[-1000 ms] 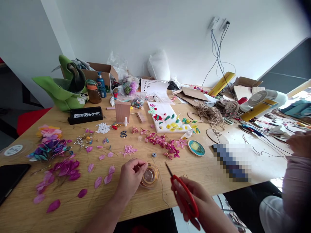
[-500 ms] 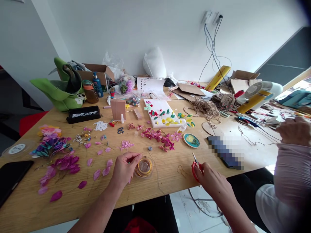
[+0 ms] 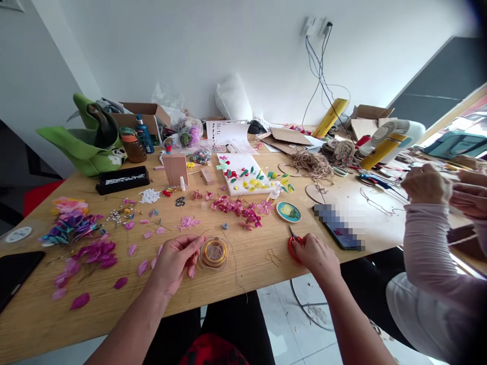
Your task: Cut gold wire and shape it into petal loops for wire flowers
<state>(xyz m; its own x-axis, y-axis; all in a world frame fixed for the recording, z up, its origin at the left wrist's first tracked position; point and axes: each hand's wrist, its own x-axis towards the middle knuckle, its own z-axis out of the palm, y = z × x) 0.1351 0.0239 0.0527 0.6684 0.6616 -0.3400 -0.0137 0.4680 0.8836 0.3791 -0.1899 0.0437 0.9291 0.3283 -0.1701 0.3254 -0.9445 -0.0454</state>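
- While the left hand (image 3: pixel 177 261) pinches a fine wire (image 3: pixel 205 232) between thumb and forefinger, just left of the spool (image 3: pixel 214 252), a pink petal (image 3: pixel 192 272) shows below its fingers; I cannot tell whether the two are joined.
- Right hand (image 3: pixel 319 257): its fingers are at the red handles of the scissors (image 3: pixel 293 245), which lie on the worktop (image 3: pixel 45 330), right of the spool. Whether the fingers grip the handles or only rest on them, I cannot tell.
- Done, as far as it looks — the pink flowers (image 3: pixel 240 209) beyond the spool seem made up, and coloured sprigs (image 3: pixel 253 182) are on the white board (image 3: pixel 242 161).
- Left over: petals lie loose across the left side, with a magenta heap (image 3: pixel 97 253) among them, so I judge the work to be partway along.
- Counted singly: one spool, one pair of scissors, one white board, one round picture (image 3: pixel 288 212), one small grey ring (image 3: pixel 225 226) and one bent gold wire (image 3: pixel 272 257) between spool and scissors.
- Counted in twos: two dark petals (image 3: pixel 120 283) apart from the heap near the front left, and two bottles (image 3: pixel 133 145) at the back.
- Pink flowers and heaped petals overlap too much to count.
- Another person's two hands (image 3: pixel 426 185) are at the far right, well apart from these.
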